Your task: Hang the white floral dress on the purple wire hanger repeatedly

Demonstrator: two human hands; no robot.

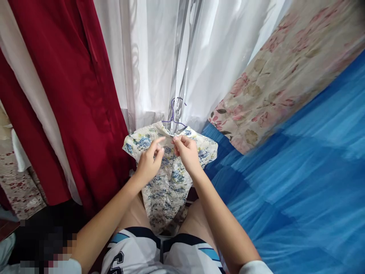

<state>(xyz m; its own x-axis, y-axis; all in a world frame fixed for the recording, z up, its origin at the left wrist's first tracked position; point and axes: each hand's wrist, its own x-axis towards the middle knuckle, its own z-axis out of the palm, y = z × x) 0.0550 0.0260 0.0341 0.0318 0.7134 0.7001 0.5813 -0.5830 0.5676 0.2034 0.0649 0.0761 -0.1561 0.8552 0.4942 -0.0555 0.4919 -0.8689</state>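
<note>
A short-sleeved shirt (168,182), white with blue flowers and green leaves, hangs on a purple wire hanger (172,114) in front of me. My right hand (186,150) is closed in a pinch on the shirt's neckline, at the middle of the front below the hanger. Just left of it, my left hand (151,158) is in front of the shirt's chest, its index finger stretched toward the collar and its thumb apart. Nothing shows between the left fingers. The shirt's lower part hangs down between my legs.
White curtains (151,57) with shiny ribbons hang behind the shirt. Dark red cloth (76,95) hangs at the left. A beige floral cloth (273,83) and layered blue tulle (302,182) fill the right side. A pixelated patch covers the lower left.
</note>
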